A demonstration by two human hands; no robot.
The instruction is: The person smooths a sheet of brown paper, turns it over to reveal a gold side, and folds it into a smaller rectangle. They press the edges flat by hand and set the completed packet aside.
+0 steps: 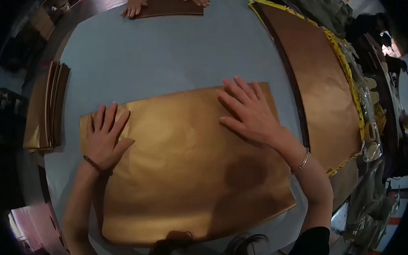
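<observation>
Brown sheet [183, 163] lies across the middle of the frame; left hand [103, 143] and right hand [251, 113] rest on it, spread wide. Even, flat palm pressure should help smooth it.

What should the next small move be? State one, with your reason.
Probably smooth the golden sheet toward its near edge: the left hand and right hand lie spread near its far edge, and its surface looks slightly rippled.
</observation>
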